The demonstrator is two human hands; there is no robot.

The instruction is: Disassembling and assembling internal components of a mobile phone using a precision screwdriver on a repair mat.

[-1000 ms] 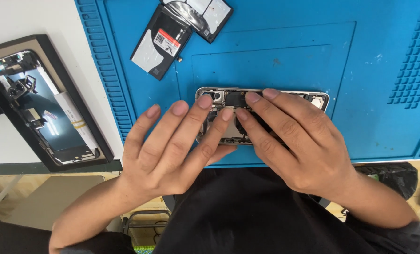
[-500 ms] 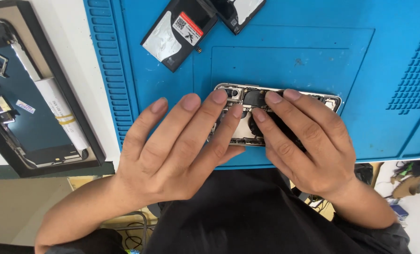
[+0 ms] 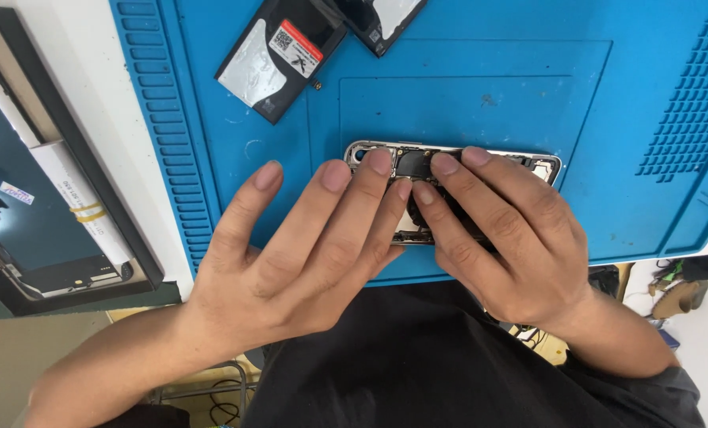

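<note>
Both hands press flat on the opened phone [image 3: 457, 158] at the blue mat's [image 3: 465, 87] near edge: left hand [image 3: 290, 246] steadies it, right hand [image 3: 505, 238] works inside, fingers extended, grasping nothing. A battery [image 3: 279, 55] lies aside by the mat's far edge.

Bright, even light is falling from above on the blue mat [image 3: 465, 87]. Soft shadows are sitting just under the fingers on the mat. A shiny patch is glaring on the foil pack [image 3: 279, 59] above it. Everything is looking sharp.
</note>
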